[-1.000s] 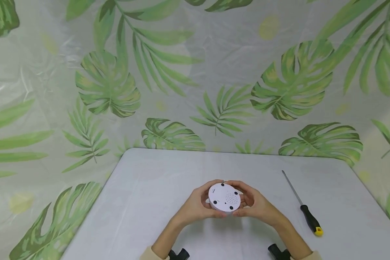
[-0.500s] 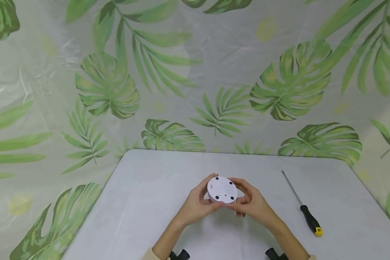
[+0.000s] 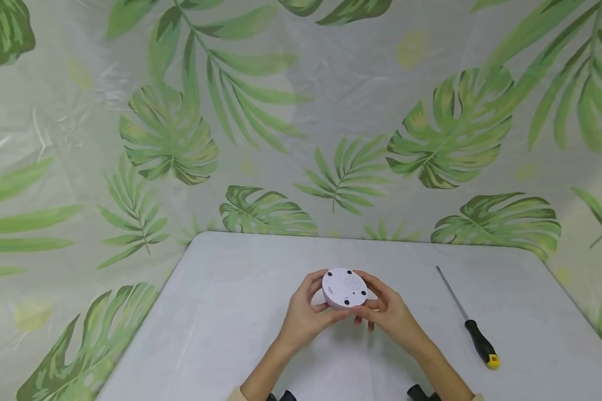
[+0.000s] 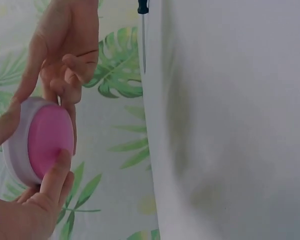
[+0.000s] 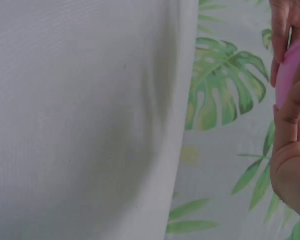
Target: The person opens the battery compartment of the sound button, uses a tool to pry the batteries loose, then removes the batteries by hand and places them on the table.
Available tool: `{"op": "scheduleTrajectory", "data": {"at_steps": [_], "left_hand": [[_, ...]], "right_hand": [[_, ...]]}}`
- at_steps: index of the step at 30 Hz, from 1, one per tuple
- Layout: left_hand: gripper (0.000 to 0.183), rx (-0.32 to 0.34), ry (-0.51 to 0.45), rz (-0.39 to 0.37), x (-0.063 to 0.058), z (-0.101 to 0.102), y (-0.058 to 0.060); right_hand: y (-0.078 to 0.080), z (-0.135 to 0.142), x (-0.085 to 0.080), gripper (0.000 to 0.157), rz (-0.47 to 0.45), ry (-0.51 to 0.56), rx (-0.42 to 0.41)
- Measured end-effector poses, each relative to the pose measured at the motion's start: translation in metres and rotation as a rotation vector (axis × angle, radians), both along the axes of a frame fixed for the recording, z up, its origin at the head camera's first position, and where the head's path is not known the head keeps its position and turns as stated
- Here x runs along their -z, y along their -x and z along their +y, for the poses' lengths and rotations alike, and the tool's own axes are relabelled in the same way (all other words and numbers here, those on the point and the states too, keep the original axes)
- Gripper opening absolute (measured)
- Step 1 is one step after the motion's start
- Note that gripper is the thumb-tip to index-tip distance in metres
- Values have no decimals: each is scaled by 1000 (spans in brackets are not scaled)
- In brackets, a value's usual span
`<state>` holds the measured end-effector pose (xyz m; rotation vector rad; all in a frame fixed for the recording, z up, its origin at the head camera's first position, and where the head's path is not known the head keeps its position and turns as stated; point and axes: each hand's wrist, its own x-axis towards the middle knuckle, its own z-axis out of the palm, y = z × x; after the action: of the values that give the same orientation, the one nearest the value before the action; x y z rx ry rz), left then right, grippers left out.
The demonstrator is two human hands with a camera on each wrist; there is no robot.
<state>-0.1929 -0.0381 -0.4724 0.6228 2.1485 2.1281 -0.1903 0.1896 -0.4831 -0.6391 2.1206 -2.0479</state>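
Both hands busy on one part: a round white device (image 3: 344, 288), held up off the tabletop (image 3: 241, 289), between my hands, footed side tilted up toward the head camera. That side has four black feet (image 3: 346, 302) near the edge and a patch of small perforations (image 3: 351, 283). Opposite side is a pink domed face (image 4: 47, 135), visible from the left wrist.

Left hand (image 3: 303, 309): fingers curved round the left side of the rim, thumb on the near edge. Spread about as wide as the device, no more. Left wrist view has one of its fingertips resting on the pink face.

Right hand (image 3: 391, 309): gripping the right side, thumb on the near edge close to the left thumb, index up along the far right rim. A couple of its other fingers hang bent below the device. Right wrist view cuts off most of the grip, so can't tell from there how firm it is.

Screwdriver (image 3: 474, 332), black handle with yellow end, lies on the tabletop to my right, well apart from both hands, tip pointing away from me. Leaf-print sheet (image 3: 341, 111) behind the tabletop. Beige cuffs (image 3: 237, 394) and black wrist mounts (image 3: 418, 391) at the bottom edge.
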Motion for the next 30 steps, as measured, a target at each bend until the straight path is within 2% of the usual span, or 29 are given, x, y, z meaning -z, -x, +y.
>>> {"op": "scheduleTrajectory", "data": {"at_steps": [4, 7, 10, 13, 17, 20, 24, 27, 30], "left_hand": [[85, 101, -19, -12, -4, -4, 2], [85, 191, -39, -14, -6, -6, 6], [88, 243, -47, -31, -6, -6, 8], [91, 209, -56, -45, -5, -5, 7], [90, 91, -73, -46, -4, 1, 3], [91, 45, -60, -57, -4, 4, 1], [93, 86, -51, -87, -7, 1, 1], [94, 145, -31, -105, -8, -4, 3], [94, 164, -13, -100, -9, -6, 4]], "right_hand": [[3, 10, 0, 72, 60, 2, -40], [7, 18, -5, 72, 98, 24, -133], [10, 22, -9, 70, 111, 28, -233], [10, 22, -12, 68, 121, 5, -252], [6, 16, -10, 68, 132, -48, -149], [4, 10, -9, 71, 123, -79, -79], [5, 9, -9, 73, 124, -77, -60], [7, 13, -8, 73, 139, -63, -87], [8, 15, -8, 72, 156, -59, -113]]}}
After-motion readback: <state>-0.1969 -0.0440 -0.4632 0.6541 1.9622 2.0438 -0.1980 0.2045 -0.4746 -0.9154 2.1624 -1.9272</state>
